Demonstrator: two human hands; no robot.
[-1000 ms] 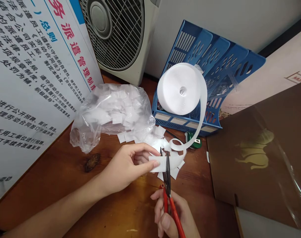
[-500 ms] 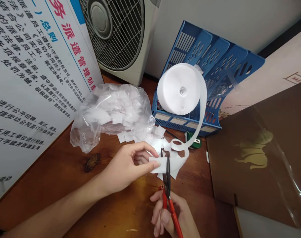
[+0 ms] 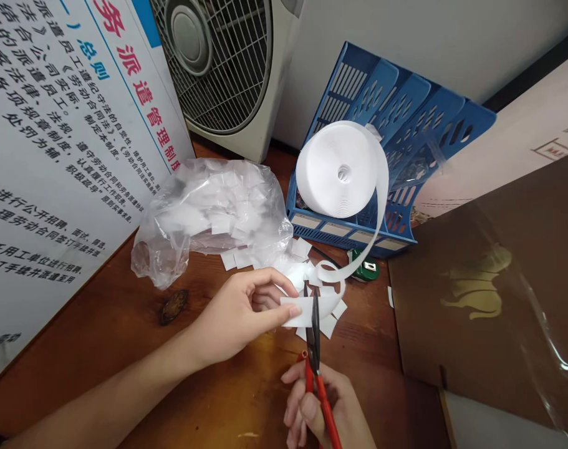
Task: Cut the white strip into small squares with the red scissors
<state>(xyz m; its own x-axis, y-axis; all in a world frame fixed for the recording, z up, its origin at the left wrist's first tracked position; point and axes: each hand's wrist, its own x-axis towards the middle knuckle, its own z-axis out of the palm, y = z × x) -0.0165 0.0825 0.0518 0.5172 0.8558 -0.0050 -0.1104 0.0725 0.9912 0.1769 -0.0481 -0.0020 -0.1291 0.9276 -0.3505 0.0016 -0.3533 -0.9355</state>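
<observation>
My left hand pinches the free end of a white strip between thumb and fingers. Red-handled scissors are in my right hand, with their dark blades parted and the strip lying between them. From there the strip curls back up to a big white roll. The roll rests on a blue file rack. Small cut white pieces lie on the table under and around the blades. Part of my right hand is hidden behind the handles.
A clear plastic bag full of white pieces sits behind my left hand. A green tape measure lies by the rack. A box fan stands at the back, a printed board at left, a brown carton at right.
The loop of strip beyond the blades has drawn slightly left and looks tighter. Both hands hold nearly the same place, with the scissors shifted a touch left.
</observation>
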